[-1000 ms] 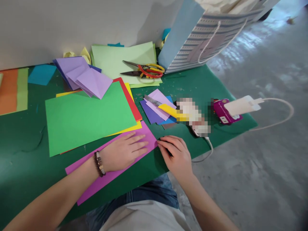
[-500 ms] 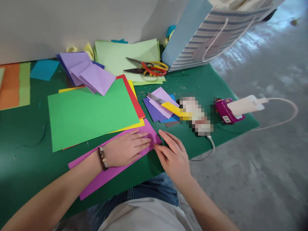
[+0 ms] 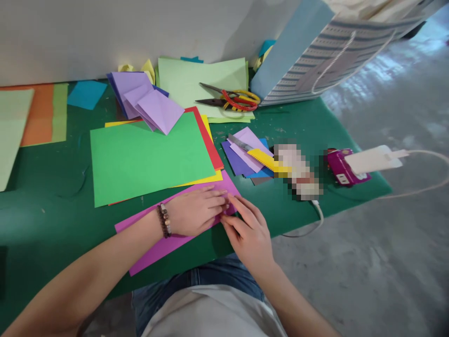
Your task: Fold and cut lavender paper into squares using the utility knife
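A magenta sheet of paper (image 3: pixel 154 248) lies slantwise near the table's front edge. My left hand (image 3: pixel 196 209), with a beaded bracelet (image 3: pixel 163 221) at the wrist, rests flat on its right half, fingers stretched out. At the sheet's right end, my right hand (image 3: pixel 250 229) has thumb and forefinger together at the near edge, with its other fingertips on the paper beside the left fingertips. Part of that end is hidden beneath the hands. Just behind, a green sheet (image 3: pixel 150 164) tops red (image 3: pixel 210 145) and yellow sheets (image 3: pixel 216 177), overlapping the magenta one.
Folded purple papers (image 3: pixel 161 110) rest on the stack's far edge. Pliers and scissors (image 3: pixel 238 100) lie on pale green sheets (image 3: pixel 203 70). To the right are a yellow-handled cutter (image 3: pixel 264 160), a blurred object and a purple power adapter (image 3: pixel 345 171). A striped paper bag (image 3: pixel 308 61) stands behind.
The view has shifted, so the table's contents appear farther right. My right hand has moved left and closer to my left hand, over the sheet's right end. My left hand stays flat on the paper.
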Tool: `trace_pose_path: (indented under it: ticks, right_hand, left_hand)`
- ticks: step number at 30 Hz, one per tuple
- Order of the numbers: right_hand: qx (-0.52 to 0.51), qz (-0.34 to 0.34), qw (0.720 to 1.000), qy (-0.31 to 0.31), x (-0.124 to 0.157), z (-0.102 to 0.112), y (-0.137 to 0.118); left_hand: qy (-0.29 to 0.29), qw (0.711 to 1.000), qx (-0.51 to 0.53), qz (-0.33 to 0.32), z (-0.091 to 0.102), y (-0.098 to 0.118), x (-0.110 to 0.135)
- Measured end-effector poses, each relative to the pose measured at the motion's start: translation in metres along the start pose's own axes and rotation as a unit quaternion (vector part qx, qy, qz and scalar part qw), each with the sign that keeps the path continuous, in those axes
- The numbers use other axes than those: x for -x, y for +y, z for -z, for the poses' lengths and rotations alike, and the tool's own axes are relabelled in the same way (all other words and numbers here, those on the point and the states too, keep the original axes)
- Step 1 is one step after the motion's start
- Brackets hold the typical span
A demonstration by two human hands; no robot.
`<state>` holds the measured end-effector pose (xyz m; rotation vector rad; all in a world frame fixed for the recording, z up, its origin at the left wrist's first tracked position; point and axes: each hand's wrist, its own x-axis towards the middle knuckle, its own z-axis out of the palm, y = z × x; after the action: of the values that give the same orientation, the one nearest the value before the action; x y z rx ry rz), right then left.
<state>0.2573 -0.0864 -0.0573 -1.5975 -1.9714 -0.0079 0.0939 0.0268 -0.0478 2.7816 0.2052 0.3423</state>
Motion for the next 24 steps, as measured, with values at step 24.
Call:
trace_pose_path:
  ticks: [24]
  right_hand:
    - [-0.013, 0.029, 0.999, 0.024, 0.020, -0.022, -0.055]
  left_hand:
    - [-0.063, 0.977, 0.196, 0.057, 0.010, -0.005, 0.002]
